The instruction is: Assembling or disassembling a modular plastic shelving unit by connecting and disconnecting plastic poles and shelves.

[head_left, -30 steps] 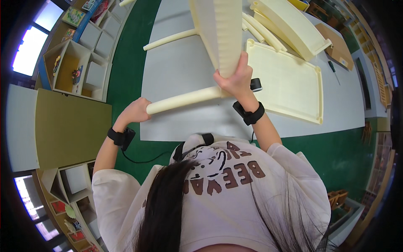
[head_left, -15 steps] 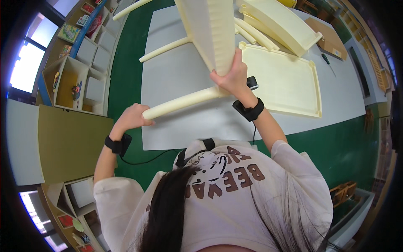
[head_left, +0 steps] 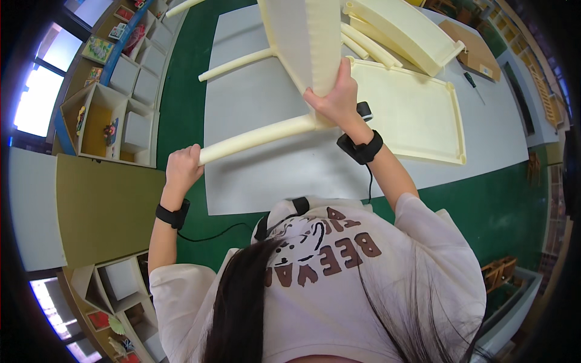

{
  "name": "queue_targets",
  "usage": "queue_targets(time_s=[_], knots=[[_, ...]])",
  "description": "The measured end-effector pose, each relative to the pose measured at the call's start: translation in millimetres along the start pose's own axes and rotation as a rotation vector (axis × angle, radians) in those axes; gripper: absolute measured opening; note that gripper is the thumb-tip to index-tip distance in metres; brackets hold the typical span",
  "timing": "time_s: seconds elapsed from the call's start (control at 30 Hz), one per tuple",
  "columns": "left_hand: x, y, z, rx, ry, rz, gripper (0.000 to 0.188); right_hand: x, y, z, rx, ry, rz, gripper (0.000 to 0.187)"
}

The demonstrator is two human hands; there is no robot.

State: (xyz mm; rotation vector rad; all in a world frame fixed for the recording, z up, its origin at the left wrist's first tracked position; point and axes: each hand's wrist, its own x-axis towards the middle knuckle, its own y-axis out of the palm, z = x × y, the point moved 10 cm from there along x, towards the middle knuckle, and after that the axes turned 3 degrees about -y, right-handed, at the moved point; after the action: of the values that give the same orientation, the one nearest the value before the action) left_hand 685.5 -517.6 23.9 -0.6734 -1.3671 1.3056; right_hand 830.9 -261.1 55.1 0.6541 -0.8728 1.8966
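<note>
A cream plastic panel (head_left: 290, 42) with a raised rim stands on edge over the table. Round cream poles jut from its left side: a near pole (head_left: 260, 138), a middle pole (head_left: 237, 65) and one at the far left, cut off by the picture's top. My left hand (head_left: 183, 169) is closed round the free end of the near pole. At the panel's near corner, where that pole meets it, my right hand (head_left: 337, 100) grips the rim, thumb on the left face and fingers along the right side.
On the grey table (head_left: 242, 187) lie a flat cream tray-like panel (head_left: 405, 112), several loose poles (head_left: 372, 48), a deeper cream panel (head_left: 405, 30), a brown cardboard piece (head_left: 475, 54) and a screwdriver (head_left: 470, 80). Shelves (head_left: 136, 130) with toys line the left side.
My left hand has shifted slightly left and up, wrapping more fully round the pole's end. The panel and near pole have risen a little, and my right hand has moved slightly up with them.
</note>
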Motion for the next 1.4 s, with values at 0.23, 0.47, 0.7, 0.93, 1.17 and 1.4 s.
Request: queue_targets(time_s=[0.23, 0.47, 0.7, 0.93, 1.17, 1.4], knots=[[1.3, 25.3, 4.7, -0.371, -0.136, 0.378, 0.01, -1.9, 2.3, 5.2, -0.03, -0.032, 0.017, 0.062], [-7.8, 47.1, 6.3, -0.643, -0.181, 0.58, 0.011, -3.0, 4.2, 18.9, -0.028, -0.066, 0.002, 0.062], [-21.0, 70.0, -2.0, -0.82, -0.178, 0.753, 0.012, -3.1, 6.9, 22.5, -0.076, -0.102, 0.005, 0.063], [-51.1, 97.2, -9.8, -1.053, -0.405, 1.19, 0.008, -6.7, 6.0, 22.5, -0.086, -0.103, 0.012, 0.062], [-27.9, 75.8, -13.7, -0.898, -0.263, 0.876, 0.015, -12.1, -1.7, 5.3, -0.093, -0.027, 0.001, 0.061], [-24.9, 18.4, 11.6, 0.045, -0.168, -0.101, 0.019, -5.2, -3.2, -2.9, -0.042, 0.03, -0.01, 0.06]])
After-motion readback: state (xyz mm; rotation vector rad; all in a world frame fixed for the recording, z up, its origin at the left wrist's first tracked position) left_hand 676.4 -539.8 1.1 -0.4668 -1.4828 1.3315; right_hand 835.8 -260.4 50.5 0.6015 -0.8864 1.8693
